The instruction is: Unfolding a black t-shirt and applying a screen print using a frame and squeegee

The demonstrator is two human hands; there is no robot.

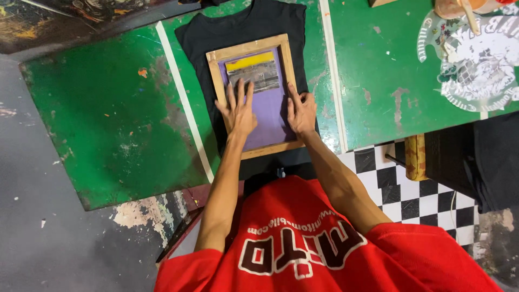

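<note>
1. Head view: a wooden-framed printing screen [254, 96] is seen lying flat on a black T-shirt [243, 27], which is spread on a green table [108, 108].
2. The left hand [239, 112] is laid palm down on the purple mesh inside the frame, with the fingers spread apart and stretched toward a grey printed patch [254, 75]; nothing is gripped.
3. The right hand [300, 111] is pressed flat on the frame's right edge and the mesh just beside it, the fingers held loosely apart and clasped on nothing.
4. A yellow band of ink [250, 60] is seen across the upper part of the mesh, just above the grey patch.
5. White tape lines [184, 103] are seen running along the table on either side of the shirt.
6. A white round print [476, 59] is visible on the neighbouring green surface, well apart from both hands.
7. A red shirt [324, 243] worn by the person fills the lower part of the view.
</note>
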